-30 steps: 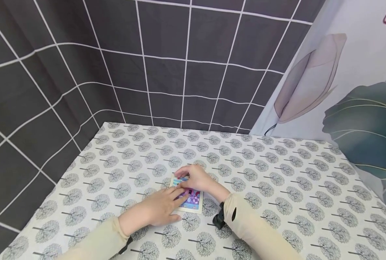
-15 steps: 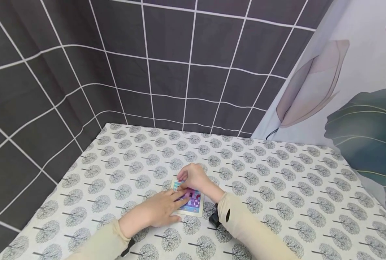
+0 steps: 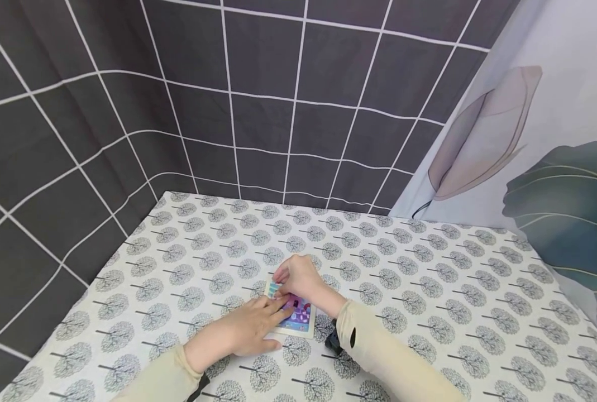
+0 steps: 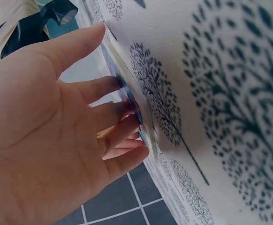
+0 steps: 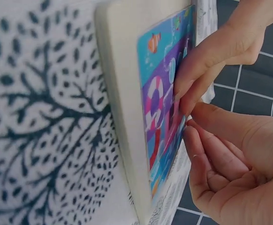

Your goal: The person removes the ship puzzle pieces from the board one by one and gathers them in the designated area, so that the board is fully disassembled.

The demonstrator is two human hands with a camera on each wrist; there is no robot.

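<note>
A flat cream-bordered picture board (image 3: 298, 318) with a bright purple and blue sea scene lies on the patterned cloth. Its thick pale edge shows in the right wrist view, beside the glossy picture (image 5: 157, 98). My left hand (image 3: 250, 326) reaches over it from the left, straight fingers resting on the picture; in the left wrist view the palm (image 4: 38, 122) faces the camera. At the upper part of the board my right hand (image 3: 298, 276) has curled fingers. Its thumb and forefinger tips pinch at the picture, close to the left fingers; anything small between them is hidden.
A white cloth with tree prints (image 3: 414, 268) covers the table. Behind it hangs a dark curtain with white grid lines (image 3: 263, 123), and a pale leaf-patterned curtain (image 3: 554, 111) hangs at the right. A black wrist strap device (image 3: 334, 340) sits at the right cuff.
The head view has tilted slightly upward. My right fingers have drawn together at the board's upper part, and the left fingers have shifted slightly on the picture. The board stays in place.
</note>
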